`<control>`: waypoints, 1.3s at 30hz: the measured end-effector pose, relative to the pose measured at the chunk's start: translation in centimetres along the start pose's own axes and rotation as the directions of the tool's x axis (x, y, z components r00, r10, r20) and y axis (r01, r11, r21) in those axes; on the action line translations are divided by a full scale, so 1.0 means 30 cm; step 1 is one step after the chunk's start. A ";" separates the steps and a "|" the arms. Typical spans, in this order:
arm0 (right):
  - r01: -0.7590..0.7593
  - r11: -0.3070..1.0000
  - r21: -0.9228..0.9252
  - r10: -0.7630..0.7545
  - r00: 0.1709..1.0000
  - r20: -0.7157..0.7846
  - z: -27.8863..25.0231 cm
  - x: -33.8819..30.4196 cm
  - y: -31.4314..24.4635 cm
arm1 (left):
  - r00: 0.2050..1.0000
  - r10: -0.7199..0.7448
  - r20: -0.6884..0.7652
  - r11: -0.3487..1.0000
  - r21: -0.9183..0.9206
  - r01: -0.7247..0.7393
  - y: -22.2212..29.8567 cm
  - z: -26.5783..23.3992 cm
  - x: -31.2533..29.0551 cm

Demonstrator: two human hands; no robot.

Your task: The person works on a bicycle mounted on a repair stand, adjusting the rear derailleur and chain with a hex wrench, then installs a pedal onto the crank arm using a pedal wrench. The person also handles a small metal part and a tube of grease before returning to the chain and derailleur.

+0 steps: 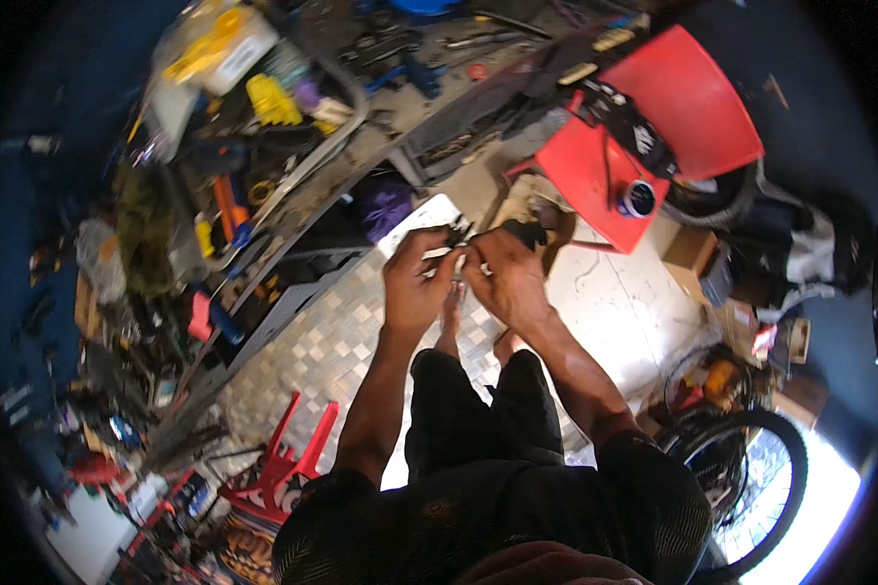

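My left hand (421, 283) and my right hand (507, 280) meet in front of me, fingertips nearly touching. Between the left thumb and fingers a small dark part (458, 232) is pinched; its kind is too small to tell. The right fingers are curled and pressed together at the same spot, and what they grip is hidden. A black piece (525, 232) shows just beyond the right knuckles; whether that hand holds it I cannot tell. Behind the left fingers lies a white flat panel (421, 220).
A long workbench (361, 161) crowded with tools runs along the left, with a metal tray (346, 127) on it. A red chair (580, 185) at the upper right bears a round tin (638, 199). Another red chair (281, 463) stands lower left, and a bicycle wheel (800, 478) lower right.
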State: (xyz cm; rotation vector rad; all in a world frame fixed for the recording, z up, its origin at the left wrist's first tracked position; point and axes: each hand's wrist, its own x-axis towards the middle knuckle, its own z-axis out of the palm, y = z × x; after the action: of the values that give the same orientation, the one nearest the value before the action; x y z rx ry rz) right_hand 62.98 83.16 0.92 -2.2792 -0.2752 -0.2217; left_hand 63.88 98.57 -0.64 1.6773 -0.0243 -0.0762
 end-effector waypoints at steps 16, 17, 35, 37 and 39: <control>0.009 1.000 0.021 -0.011 0.993 0.116 -0.102 -0.026 0.082 | 0.938 -0.133 0.321 0.991 0.022 0.133 0.075 0.027 0.058; 0.023 1.000 0.001 -0.023 0.992 0.120 -0.104 -0.029 0.080 | 0.946 -0.120 0.300 0.993 0.052 0.110 0.067 0.028 0.061; -0.152 0.984 0.094 0.161 0.983 -0.089 -0.486 0.154 0.140 | 0.946 0.185 0.266 0.976 0.063 -0.208 0.290 0.301 0.473; -0.106 0.981 0.163 0.124 0.987 -0.105 -0.573 0.226 0.183 | 0.907 0.404 0.117 0.845 0.334 -0.419 0.286 0.380 0.613; -0.019 0.993 0.120 0.036 0.989 -0.144 -0.652 0.329 0.270 | 0.823 0.568 0.028 0.634 0.623 -0.458 0.222 0.446 0.761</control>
State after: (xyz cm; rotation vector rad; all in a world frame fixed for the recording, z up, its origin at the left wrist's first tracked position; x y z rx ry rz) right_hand 73.25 64.47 10.41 -2.1355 -0.1758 -0.3467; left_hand 86.00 83.19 3.73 2.2584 -0.4486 0.5821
